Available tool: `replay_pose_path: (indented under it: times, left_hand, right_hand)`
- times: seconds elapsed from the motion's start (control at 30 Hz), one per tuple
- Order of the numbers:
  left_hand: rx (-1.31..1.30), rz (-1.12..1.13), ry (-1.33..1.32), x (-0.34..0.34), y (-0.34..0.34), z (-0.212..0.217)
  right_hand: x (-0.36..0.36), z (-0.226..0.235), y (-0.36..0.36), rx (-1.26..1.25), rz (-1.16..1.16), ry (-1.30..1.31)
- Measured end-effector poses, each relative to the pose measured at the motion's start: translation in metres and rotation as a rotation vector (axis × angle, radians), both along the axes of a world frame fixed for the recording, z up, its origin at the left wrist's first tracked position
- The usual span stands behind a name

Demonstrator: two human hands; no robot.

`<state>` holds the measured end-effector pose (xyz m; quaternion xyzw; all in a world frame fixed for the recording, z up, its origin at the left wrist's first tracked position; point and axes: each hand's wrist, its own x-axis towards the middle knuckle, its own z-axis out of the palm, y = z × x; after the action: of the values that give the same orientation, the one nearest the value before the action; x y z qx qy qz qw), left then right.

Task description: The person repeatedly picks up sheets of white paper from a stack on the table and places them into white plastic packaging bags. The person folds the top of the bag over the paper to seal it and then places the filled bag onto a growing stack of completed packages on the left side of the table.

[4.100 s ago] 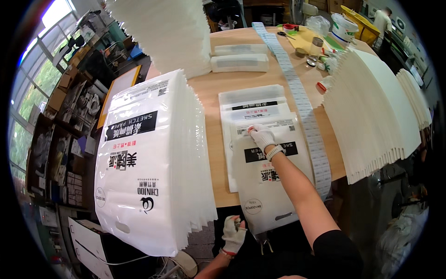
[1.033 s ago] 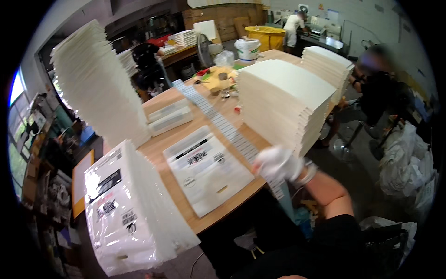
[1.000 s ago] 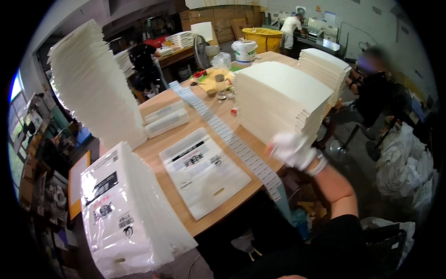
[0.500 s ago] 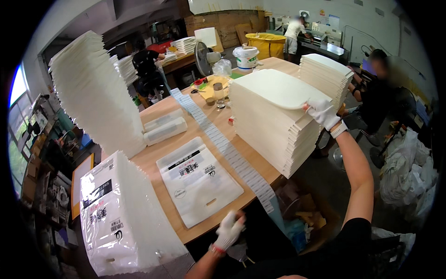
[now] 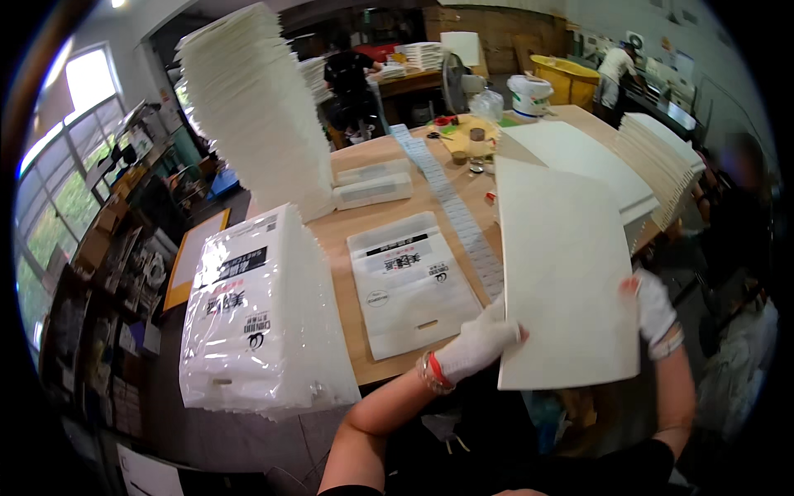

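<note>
A sheaf of white paper (image 5: 566, 273) is held upright before me, over the table's near right edge. My left hand (image 5: 481, 342), in a white glove, grips its lower left edge, thumb on the front. At its right edge is my right hand (image 5: 653, 307), gloved too and slightly blurred, fingers closed on the paper. Behind the sheaf stands a stack of white paper (image 5: 579, 153), partly hidden by it. Left of my left hand, a printed clear plastic bag (image 5: 405, 310) lies flat on the table. A thick pile of similar bags (image 5: 248, 322) sits farther left.
A tall paper stack (image 5: 256, 107) rises at the back left, near two wrapped bundles (image 5: 372, 188). A label strip (image 5: 447, 202) crosses the table (image 5: 364, 240). Scissors, tape and a white bucket (image 5: 529, 95) are at the back. Other people sit or stand beyond.
My right hand has brought a sheaf of paper off the right-hand stack toward me. My left hand has risen from near my lap and taken its left edge. The view has turned left.
</note>
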<state>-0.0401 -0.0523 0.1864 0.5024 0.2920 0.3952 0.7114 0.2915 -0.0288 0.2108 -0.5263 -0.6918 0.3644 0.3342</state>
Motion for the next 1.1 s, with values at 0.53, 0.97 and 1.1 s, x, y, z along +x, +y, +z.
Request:
replay_pose_path:
  times: [0.53,0.97,1.1]
  left_hand:
    - [0.331,0.802,1.514,-0.115,0.044,-0.205]
    - [0.203,0.233,1.144,-0.157,0.134,-0.232]
    - [0.317,0.029,1.522,-0.126,0.121,-0.206]
  right_hand:
    - [-0.133,-0.145,-0.036,0.165,-0.180,0.242]
    - [-0.138,-0.129,-0.022,0.265,0.087,-0.283]
    - [-0.156,-0.122,-0.012,0.189,0.194,-0.454]
